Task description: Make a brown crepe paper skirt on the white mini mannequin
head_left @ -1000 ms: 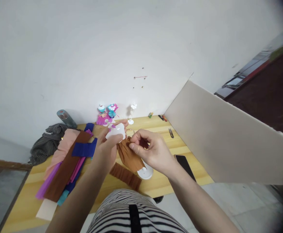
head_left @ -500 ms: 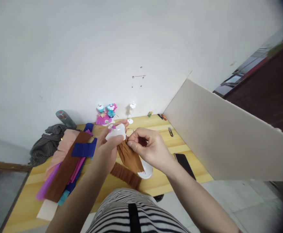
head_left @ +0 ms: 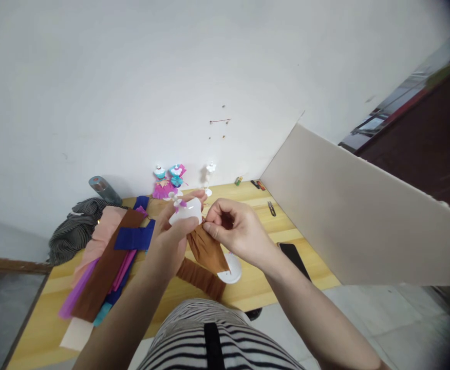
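Note:
My left hand is closed around a small white plastic figure; a bit of purple and a flower-shaped white end show on it. A gathered piece of brown crepe paper hangs from the figure between my hands. My right hand pinches the gathered upper end of this paper with thumb and forefinger. Whether a thread is also in the pinch is hidden. A white round dish lies below the hanging paper, partly covered. Another crinkled brown strip rests on the table under my left hand.
Colourful crepe strips are piled at left beside a striped cloth and a bottle. Small decorated figures and a plain white one stand by the wall. Thread snips and a phone lie near the right partition.
The white figure has tilted and risen slightly in my left hand, so more of its flower-shaped end shows. My right hand still pinches the brown paper and has shifted very little.

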Motion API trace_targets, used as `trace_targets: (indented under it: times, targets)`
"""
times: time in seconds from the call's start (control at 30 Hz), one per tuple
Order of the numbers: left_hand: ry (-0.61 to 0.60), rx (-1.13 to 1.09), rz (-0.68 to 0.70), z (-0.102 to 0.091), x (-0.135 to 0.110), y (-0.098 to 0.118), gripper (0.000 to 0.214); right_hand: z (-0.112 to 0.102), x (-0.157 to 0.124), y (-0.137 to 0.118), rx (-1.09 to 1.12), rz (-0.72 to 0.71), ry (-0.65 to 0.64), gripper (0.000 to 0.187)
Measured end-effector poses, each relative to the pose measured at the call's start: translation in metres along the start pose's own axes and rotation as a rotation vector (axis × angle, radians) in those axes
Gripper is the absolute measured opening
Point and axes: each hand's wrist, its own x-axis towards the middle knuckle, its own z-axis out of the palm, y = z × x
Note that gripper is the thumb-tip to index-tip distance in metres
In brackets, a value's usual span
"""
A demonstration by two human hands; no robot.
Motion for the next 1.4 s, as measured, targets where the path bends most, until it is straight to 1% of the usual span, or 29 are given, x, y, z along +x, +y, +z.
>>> trace_targets:
  times: [0.1, 0.2, 0.3, 0.4, 0.53, 0.63, 0.77, 0.93, 1.13, 1.23, 1.4]
  targets:
    - [-0.026, 0.032, 0.016, 0.0, -0.001, -0.002, 0.033, -0.002, 0.006, 0.0, 0.099, 0.014, -0.04, 0.018]
    - [-0.054, 0.066, 0.034, -0.001, 0.0, -0.002, 0.032, -0.005, 0.012, 0.004, 0.21, 0.054, -0.083, 0.027]
    - [-0.132, 0.029, -0.007, -0.005, 0.003, 0.0, 0.031, -0.009, 0.015, 0.009, 0.329, 0.084, -0.185, 0.035]
    - [-0.214, -0.069, -0.066, -0.01, 0.007, 0.003, 0.031, -0.016, 0.012, 0.013, 0.453, 0.072, -0.261, 0.035]
    - [-0.29, -0.136, -0.096, -0.014, 0.012, 0.004, 0.028, -0.023, 0.003, 0.012, 0.519, 0.075, -0.251, 0.032]
    - [-0.309, -0.137, -0.126, -0.016, 0.015, 0.003, 0.025, -0.023, -0.003, 0.007, 0.481, 0.062, -0.217, 0.03]
    - [-0.329, -0.121, -0.116, -0.016, 0.015, 0.001, 0.026, -0.017, -0.011, -0.001, 0.391, 0.005, -0.139, 0.022]
    - [-0.358, -0.106, -0.12, -0.013, 0.014, 0.002, 0.028, -0.014, -0.016, -0.002, 0.244, -0.063, -0.044, 0.014]
    - [-0.365, -0.101, -0.118, -0.011, 0.013, 0.002, 0.025, -0.014, -0.018, -0.002, 0.085, -0.156, -0.003, 0.012]
    - [-0.384, -0.105, -0.11, -0.011, 0.012, 0.001, 0.027, -0.013, -0.02, -0.004, 0.044, -0.201, 0.021, 0.013]
    - [-0.381, -0.09, -0.106, -0.009, 0.012, 0.001, 0.032, -0.011, -0.021, -0.002, -0.01, -0.242, 0.007, 0.013]
